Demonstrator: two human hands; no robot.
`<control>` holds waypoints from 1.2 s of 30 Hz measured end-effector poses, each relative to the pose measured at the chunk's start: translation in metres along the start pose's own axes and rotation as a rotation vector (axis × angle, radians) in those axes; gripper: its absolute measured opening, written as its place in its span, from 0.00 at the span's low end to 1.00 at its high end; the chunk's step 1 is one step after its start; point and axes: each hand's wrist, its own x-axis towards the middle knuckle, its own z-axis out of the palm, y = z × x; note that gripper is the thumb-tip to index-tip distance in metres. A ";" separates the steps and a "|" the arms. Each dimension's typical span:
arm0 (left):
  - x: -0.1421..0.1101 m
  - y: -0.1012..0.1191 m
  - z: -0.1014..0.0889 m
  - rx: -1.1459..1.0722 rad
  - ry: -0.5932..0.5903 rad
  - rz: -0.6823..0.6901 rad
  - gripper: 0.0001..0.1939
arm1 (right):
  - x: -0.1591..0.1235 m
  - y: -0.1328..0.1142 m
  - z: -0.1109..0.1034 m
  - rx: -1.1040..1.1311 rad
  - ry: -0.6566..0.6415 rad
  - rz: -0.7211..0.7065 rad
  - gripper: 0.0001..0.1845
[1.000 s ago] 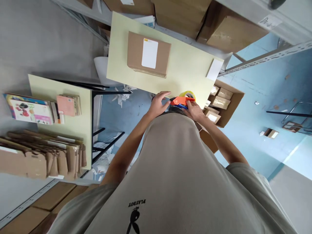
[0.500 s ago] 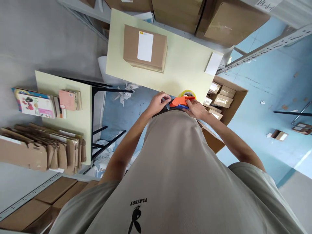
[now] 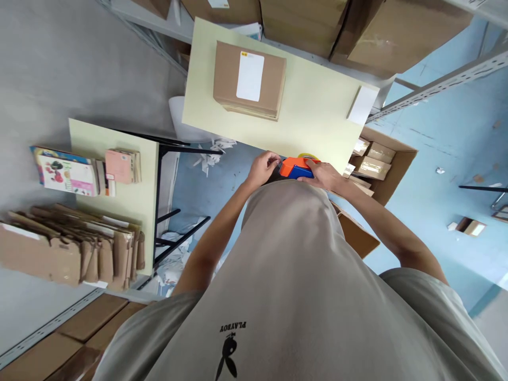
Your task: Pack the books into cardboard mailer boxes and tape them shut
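My right hand (image 3: 322, 174) grips an orange and blue tape dispenser (image 3: 297, 168) just past the shirt front, by the near edge of the cream tabletop (image 3: 313, 119). Behind the dispenser, part of a yellow ring (image 3: 308, 156) shows, perhaps its tape roll. My left hand (image 3: 264, 168) is at the dispenser's front end, thumb and fingers pinched together. What they pinch is too small to make out. Farther back on the tabletop lies a brown cardboard parcel (image 3: 248, 79) with a white label (image 3: 250, 76) on top.
A white flat box (image 3: 363, 105) lies at the tabletop's right end. Beyond stand shelved cartons (image 3: 304, 26). At right, an open carton (image 3: 400, 164) holds small parcels. On the left are a side table (image 3: 146, 196), books (image 3: 65, 172) and folded cardboard (image 3: 47, 251).
The dispenser has tilted in my right hand, showing more of its blue side and less of the yellow ring. My left hand stays pinched beside it. The whole view has shifted slightly.
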 end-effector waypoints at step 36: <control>0.175 -0.118 -0.011 -0.325 0.570 -0.081 0.19 | 0.128 0.060 -0.017 -0.130 0.199 0.443 0.48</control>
